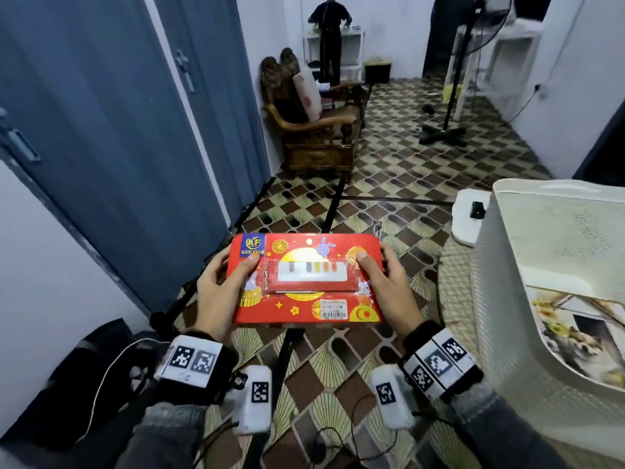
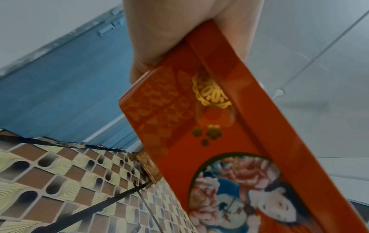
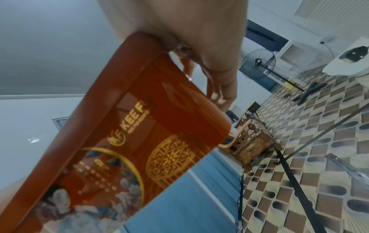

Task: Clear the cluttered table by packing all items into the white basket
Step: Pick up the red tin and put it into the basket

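Note:
I hold a flat red box (image 1: 306,277) with gold patterns level in front of me, above the tiled floor. A small wrapped packet (image 1: 311,274) lies on its top face. My left hand (image 1: 221,282) grips the box's left end, thumb on top. My right hand (image 1: 382,282) grips the right end the same way. Both wrist views show the box's underside (image 2: 209,141) (image 3: 139,134) with a printed picture, and my left hand (image 2: 169,31) and right hand (image 3: 199,39) curled round its edges. The white basket (image 1: 527,272) stands at the right, with a printed item (image 1: 581,333) inside.
A carved wooden armchair (image 1: 318,123) stands ahead by the blue doors (image 1: 135,130). A standing fan (image 1: 453,79) is at the back right, and a person (image 1: 329,32) stands at the far wall. A white stool (image 1: 470,214) sits behind the basket. Black cables (image 1: 334,198) cross the floor.

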`<action>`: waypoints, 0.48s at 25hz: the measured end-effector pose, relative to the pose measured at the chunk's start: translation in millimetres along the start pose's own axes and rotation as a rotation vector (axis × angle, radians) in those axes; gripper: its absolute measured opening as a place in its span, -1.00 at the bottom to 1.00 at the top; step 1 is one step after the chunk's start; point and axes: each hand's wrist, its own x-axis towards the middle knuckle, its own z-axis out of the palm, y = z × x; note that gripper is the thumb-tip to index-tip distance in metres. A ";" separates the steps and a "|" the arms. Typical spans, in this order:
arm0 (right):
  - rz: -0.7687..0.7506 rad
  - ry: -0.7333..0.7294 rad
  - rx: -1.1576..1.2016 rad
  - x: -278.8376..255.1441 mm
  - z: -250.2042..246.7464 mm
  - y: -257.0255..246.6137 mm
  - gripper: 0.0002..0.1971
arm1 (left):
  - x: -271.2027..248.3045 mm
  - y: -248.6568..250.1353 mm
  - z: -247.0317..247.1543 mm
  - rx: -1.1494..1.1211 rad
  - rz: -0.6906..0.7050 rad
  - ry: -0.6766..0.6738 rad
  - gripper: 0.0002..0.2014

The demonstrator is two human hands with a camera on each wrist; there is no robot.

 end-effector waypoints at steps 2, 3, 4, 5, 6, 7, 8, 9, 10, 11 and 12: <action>-0.032 0.051 0.002 26.0 -4.8 -7.7 -0.72 | 26.2 4.4 18.2 0.004 0.021 -0.038 -0.60; -0.042 0.078 0.013 41.3 -8.0 -11.1 -0.75 | 42.2 6.0 29.1 -0.001 0.031 -0.060 -0.60; -0.056 0.105 0.014 57.3 -11.8 -13.1 -0.75 | 58.5 7.4 40.4 -0.003 0.042 -0.085 -0.60; -0.066 0.140 0.006 73.1 -15.8 -15.5 -0.74 | 76.4 8.2 51.9 0.001 0.045 -0.112 -0.58; -0.074 0.176 -0.003 87.7 -20.5 -17.4 -0.72 | 93.3 10.4 64.3 0.003 0.040 -0.138 -0.57; -0.087 0.205 -0.001 102.3 -24.4 -21.0 -0.70 | 110.2 13.4 78.3 -0.003 0.037 -0.163 -0.56; -0.101 0.228 0.000 119.2 -30.0 -23.7 -0.69 | 127.5 16.7 92.7 -0.009 0.037 -0.188 -0.56; -0.111 0.255 0.003 133.1 -35.5 -26.8 -0.69 | 143.3 18.2 106.7 -0.001 0.040 -0.213 -0.56; -0.122 0.285 -0.003 148.1 -42.0 -30.0 -0.69 | 157.8 21.0 122.3 0.005 0.047 -0.238 -0.57; -0.129 0.304 -0.010 157.6 -46.9 -32.7 -0.67 | 166.9 22.7 133.2 0.004 0.054 -0.253 -0.58; -0.140 0.331 -0.014 170.7 -53.6 -36.3 -0.64 | 179.2 25.2 148.2 -0.007 0.061 -0.275 -0.58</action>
